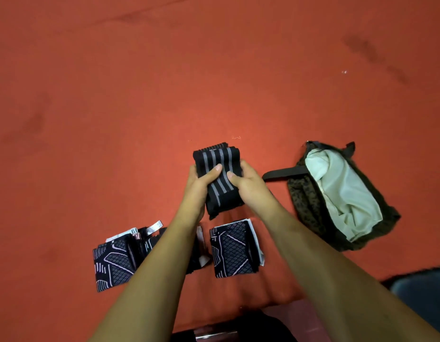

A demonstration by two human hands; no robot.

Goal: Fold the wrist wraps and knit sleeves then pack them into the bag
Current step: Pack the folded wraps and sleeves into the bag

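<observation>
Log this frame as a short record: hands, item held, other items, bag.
item held: folded striped wrist wrap
hands: left hand and right hand both grip it, thumbs on top
folded already: left knit sleeve partly under the left forearm; centre knit sleeve nearer the person
bag: open, to the right, pale lining showing
surface: red cloth

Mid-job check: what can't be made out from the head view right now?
Head view: underside and layers of the striped wrist wrap, covered by the left hand and right hand.
Head view: middle of the left knit sleeves, hidden under the left forearm.
Head view: contents of the bag, under pale fabric.
Head view: dark object, cut off by the bottom edge.
</observation>
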